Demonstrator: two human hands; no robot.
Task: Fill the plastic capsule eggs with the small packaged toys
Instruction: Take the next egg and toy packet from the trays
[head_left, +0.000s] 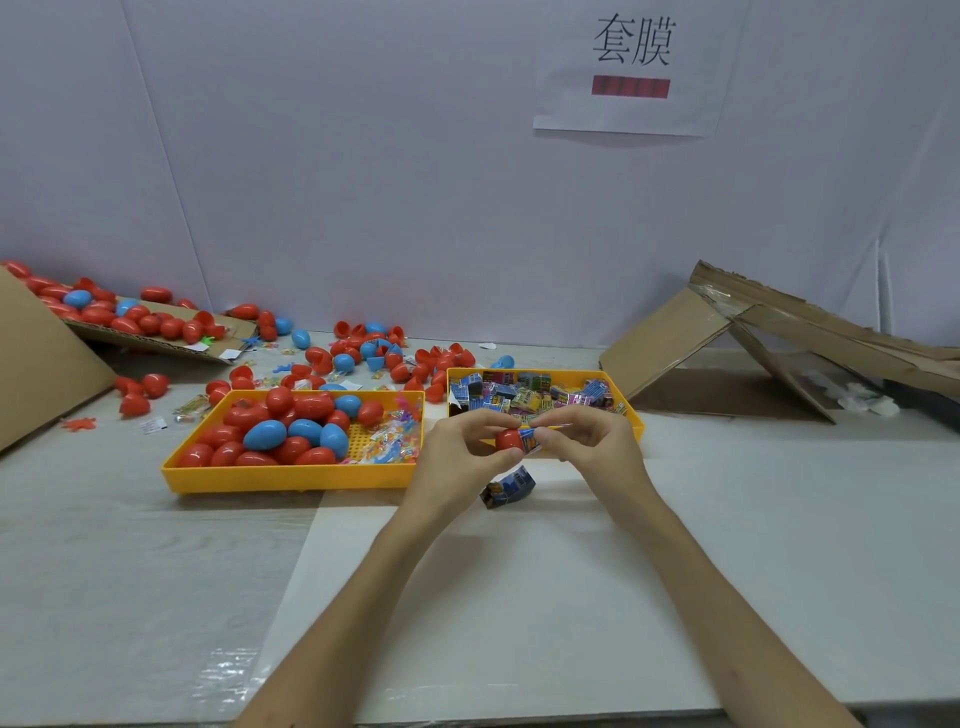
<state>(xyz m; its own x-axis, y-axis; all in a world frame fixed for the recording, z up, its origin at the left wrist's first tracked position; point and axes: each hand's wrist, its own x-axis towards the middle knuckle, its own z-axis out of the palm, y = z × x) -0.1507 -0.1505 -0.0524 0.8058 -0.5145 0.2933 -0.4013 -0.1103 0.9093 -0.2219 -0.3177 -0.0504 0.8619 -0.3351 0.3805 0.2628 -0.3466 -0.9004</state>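
My left hand (467, 441) grips a red capsule egg half (508, 439) in front of the right tray. My right hand (587, 441) pinches a small packaged toy (531, 441) whose end sits at the egg's opening. Another packaged toy (508, 487) lies on the table just below my hands. The left yellow tray (280, 475) holds several red and blue eggs (291, 431) and clear-bagged trinkets (389, 441). The right yellow tray (636, 415) holds several packaged toys (524, 395).
Loose red and blue egg halves (374, 353) litter the table behind the trays. A tilted cardboard flap (150, 332) at back left carries more eggs. A collapsed cardboard box (753, 343) stands at right. A white wall with a paper sign (631, 67) closes the back.
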